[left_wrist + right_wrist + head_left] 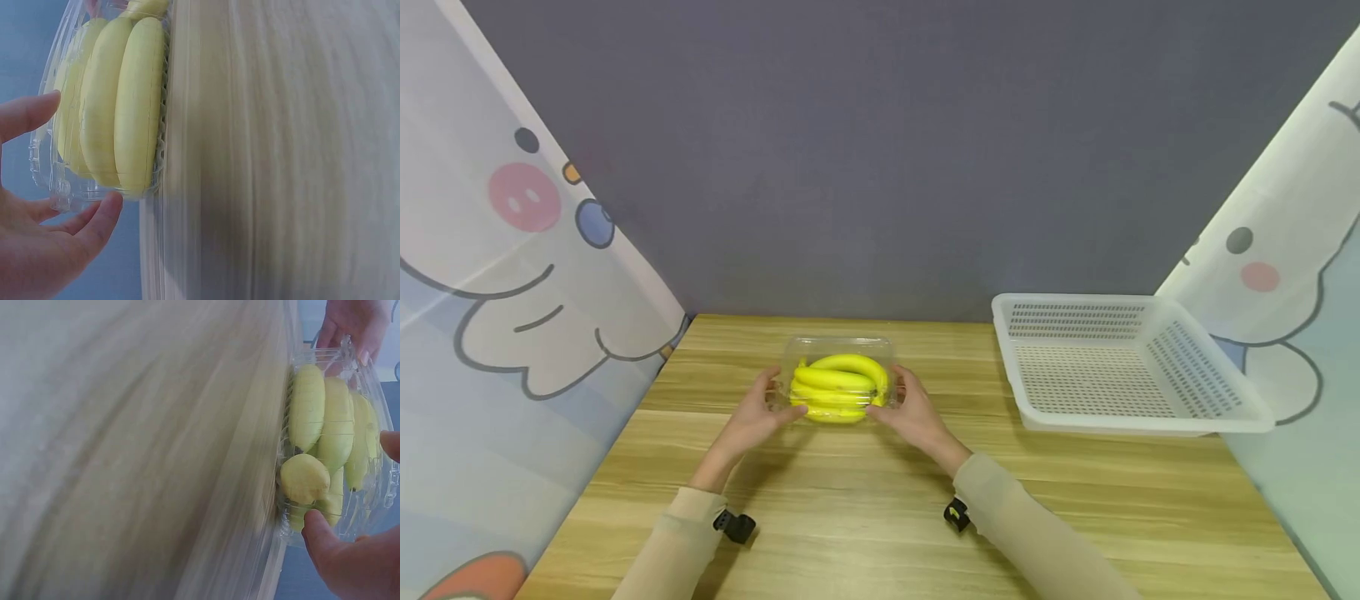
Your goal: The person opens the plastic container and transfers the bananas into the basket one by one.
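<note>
A clear plastic clamshell box (838, 342) stands near the back of the wooden table, its clear lid over the fruit. Inside lie several yellow bananas (832, 380); the right wrist view also shows a rounder yellow shape (304, 479) at the near end. My left hand (762, 412) grips the box's left end, thumb at the front corner and fingers round the side. In the left wrist view, its fingertips (111, 205) are at the box's lower corner. At the opposite end my right hand (914, 412) holds the box likewise, thumb at the front.
A white plastic basket (1026, 392) with slotted sides stands on the right of the wooden table (835, 517). A grey panel (850, 167) rises behind, and printed cartoon cloths (512, 333) hang at both sides.
</note>
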Motion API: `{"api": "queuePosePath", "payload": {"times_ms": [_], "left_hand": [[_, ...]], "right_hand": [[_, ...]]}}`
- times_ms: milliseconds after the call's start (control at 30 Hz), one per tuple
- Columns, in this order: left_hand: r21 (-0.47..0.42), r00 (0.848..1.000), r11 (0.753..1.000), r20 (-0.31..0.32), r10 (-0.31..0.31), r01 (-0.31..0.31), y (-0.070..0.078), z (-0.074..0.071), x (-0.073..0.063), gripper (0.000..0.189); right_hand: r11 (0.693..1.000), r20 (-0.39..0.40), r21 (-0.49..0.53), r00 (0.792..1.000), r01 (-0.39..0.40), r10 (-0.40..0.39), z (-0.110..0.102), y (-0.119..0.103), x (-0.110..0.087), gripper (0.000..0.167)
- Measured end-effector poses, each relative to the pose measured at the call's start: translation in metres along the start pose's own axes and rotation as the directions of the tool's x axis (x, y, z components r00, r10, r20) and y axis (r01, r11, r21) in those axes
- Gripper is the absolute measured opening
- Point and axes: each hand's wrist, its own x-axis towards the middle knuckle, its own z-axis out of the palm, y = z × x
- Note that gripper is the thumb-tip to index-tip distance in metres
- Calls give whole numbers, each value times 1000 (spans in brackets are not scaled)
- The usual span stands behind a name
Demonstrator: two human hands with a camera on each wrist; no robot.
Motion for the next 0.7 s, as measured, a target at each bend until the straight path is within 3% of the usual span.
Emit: {"api": "queuePosePath", "payload": {"times_ms": [300,700], "left_hand": [[-14,1000,1000,26,-4,4,5,6,-4,97],[6,999,999,36,36,-37,11,15,-9,95]], "right_hand": [[1000,-9,9,1000,0,0,-8,2,-6,91],[999,-1,-28,1000,-19,19,-21,5,-18,90]]}}
